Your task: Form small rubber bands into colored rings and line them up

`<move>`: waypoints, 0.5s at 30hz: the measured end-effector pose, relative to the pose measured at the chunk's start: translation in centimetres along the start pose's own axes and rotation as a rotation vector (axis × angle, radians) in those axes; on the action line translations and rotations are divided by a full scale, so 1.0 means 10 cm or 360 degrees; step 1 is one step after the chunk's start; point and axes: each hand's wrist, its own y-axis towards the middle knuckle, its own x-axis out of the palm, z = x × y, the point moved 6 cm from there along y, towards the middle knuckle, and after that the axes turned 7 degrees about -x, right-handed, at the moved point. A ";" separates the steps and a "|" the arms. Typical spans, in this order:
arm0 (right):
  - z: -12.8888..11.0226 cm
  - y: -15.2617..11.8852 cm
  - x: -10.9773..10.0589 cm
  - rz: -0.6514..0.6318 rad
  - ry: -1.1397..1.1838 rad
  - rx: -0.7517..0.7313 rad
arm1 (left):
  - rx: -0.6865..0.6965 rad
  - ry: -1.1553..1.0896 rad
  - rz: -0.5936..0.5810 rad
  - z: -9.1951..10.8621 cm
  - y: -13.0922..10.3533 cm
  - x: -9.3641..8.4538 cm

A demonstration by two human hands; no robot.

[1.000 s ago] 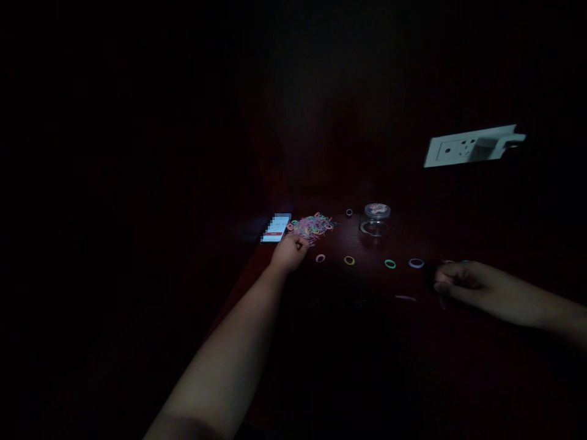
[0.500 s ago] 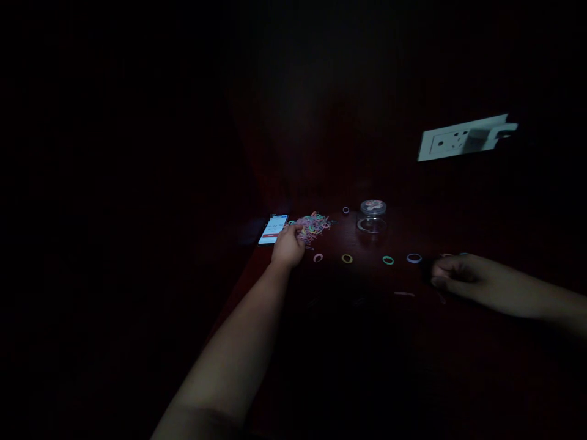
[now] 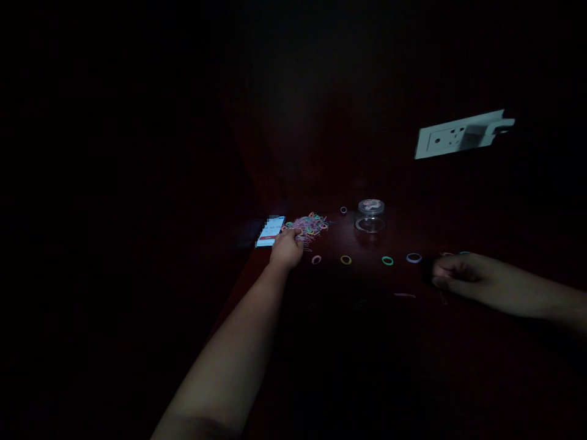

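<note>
My left hand [image 3: 287,248] reaches to the near edge of a pile of small coloured elastic bands [image 3: 309,225], its fingers stretched out over the bands. Farther right, my right hand [image 3: 454,272] is held low over the dark table with thumb and fingers curled together. Whatever may be between those fingertips is hidden. Left of it runs a row of separate bands: pink [image 3: 316,260], yellow [image 3: 345,260], green [image 3: 387,260] and purple [image 3: 413,258]. An orange band [image 3: 446,254] shows partly behind the right hand.
A lit phone [image 3: 270,232] lies left of the pile. A clear lidded jar [image 3: 370,217] stands behind the row, with a small dark band [image 3: 343,210] to its left. Closer to me lies a thin pinkish strip [image 3: 405,296]. A socket panel [image 3: 463,135] is on the wall.
The view has shifted slightly. My left hand stays at the pile, its fingers a little lower and flatter. My right hand has hardly moved.
</note>
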 end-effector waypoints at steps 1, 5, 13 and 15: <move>-0.01 0.00 0.00 0.0001 -0.0001 -0.0003 | 0.0001 0.0010 -0.0005 0.00 0.00 0.01; -0.02 0.00 0.00 -0.0003 -0.0011 0.0004 | 0.0008 0.0034 -0.0003 0.01 0.00 -0.01; -0.06 -0.01 -0.01 -0.0015 -0.0024 -0.0004 | 0.0023 0.0052 0.0071 0.11 -0.05 -0.10; -0.08 -0.01 -0.01 -0.0016 -0.0025 -0.0008 | 0.0016 0.0067 0.0020 0.10 -0.05 -0.07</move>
